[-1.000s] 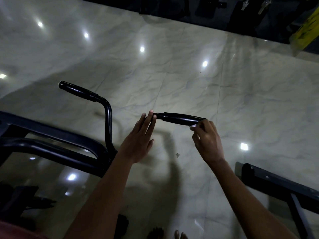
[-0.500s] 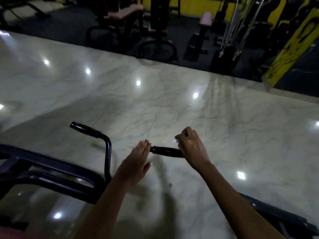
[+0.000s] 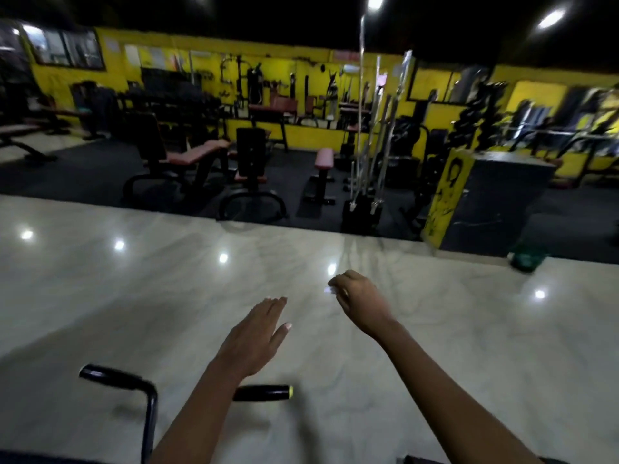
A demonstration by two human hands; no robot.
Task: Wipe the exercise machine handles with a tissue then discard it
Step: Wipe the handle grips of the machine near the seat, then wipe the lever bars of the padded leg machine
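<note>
Now that both hands have lifted off the black machine handles (image 3: pixel 263 393) above the marble floor (image 3: pixel 134 296), wiping looks finished: the left hand (image 3: pixel 256 336) hovers flat-fingered, the right hand (image 3: pixel 360 299) pinches the small white tissue (image 3: pixel 329 290), and a green bin (image 3: pixel 527 257), contents unseen, waits at the floor's far right edge.

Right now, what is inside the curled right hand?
A small white scrap, apparently the tissue, pokes out between the fingers of the right hand. The fingers cover the rest of it, so its full shape stays hidden. The left hand is flat and holds nothing.
</note>
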